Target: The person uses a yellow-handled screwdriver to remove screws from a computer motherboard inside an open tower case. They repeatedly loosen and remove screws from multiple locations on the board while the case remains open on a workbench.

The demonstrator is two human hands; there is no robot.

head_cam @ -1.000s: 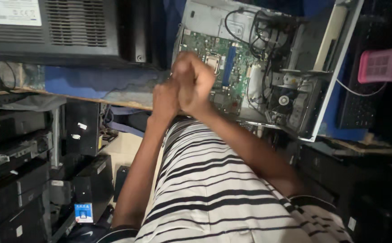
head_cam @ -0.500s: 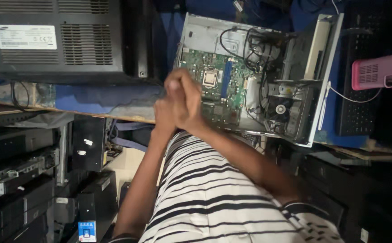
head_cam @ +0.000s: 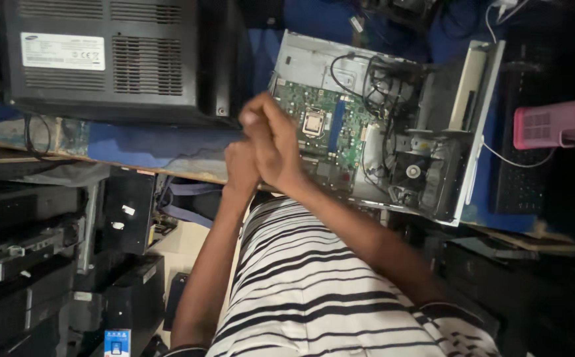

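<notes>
a black monitor with slotted vents and a white label on its back (head_cam: 112, 59) lies face down on the blue-covered wooden workbench (head_cam: 148, 149), the largest thing before me. beside it lies the open grey metal desktop computer case (head_cam: 393, 125), its side panel off so the green circuit board with its square silver processor socket (head_cam: 317, 125) is exposed, black cables looped above it and a small black round fan (head_cam: 411, 172) at the case's near edge. a pink slotted plastic basket (head_cam: 558, 122) sits over a black keyboard to the far right. over the bench's edge, just in front of the board, my hands are pressed together: my right hand (head_cam: 274, 142) wraps over my left hand (head_cam: 241, 168), both clenched on each other; i cannot tell whether anything lies between them. they touch neither board nor case. my striped black-and-white shirt (head_cam: 314, 297) fills the lower frame.
</notes>
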